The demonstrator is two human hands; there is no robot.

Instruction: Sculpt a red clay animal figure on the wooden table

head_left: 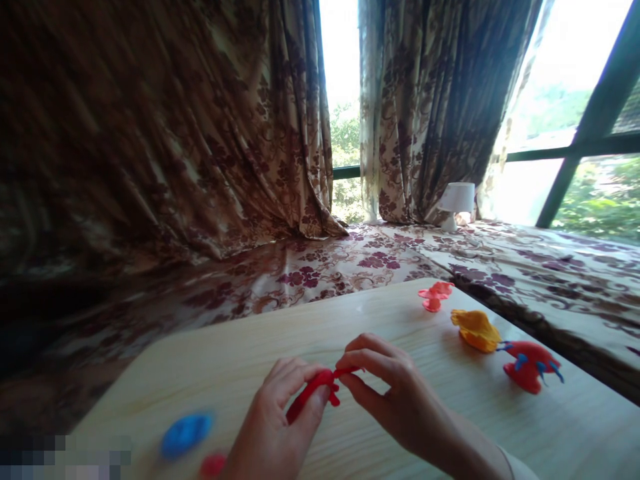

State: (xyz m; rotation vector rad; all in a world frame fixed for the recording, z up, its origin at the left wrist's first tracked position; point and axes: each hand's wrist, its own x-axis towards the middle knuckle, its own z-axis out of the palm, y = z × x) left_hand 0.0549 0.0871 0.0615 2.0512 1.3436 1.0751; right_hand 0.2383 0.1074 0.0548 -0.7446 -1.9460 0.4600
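Observation:
My left hand [275, 417] grips a red modelling clay piece [311, 395] between thumb and fingers, above the middle of the table. A small knobbed end of the piece sticks out past the thumb. My right hand [395, 380] pinches a thin red clay strip [350, 371] between thumb and fingers, right beside that end. Whether the strip is joined to the larger piece I cannot tell. Left of my left hand lie a blurred blue clay lump [186, 435] and a small red lump [213, 464], partly hidden by the wrist.
Along the right side of the light wooden table [250, 347] stand a coral clay figure [434, 297], a yellow-orange clay figure [476, 330] and a red figure with blue bits [531, 367]. Behind are floral fabric [320, 267], curtains [250, 133] and a white lamp [459, 198].

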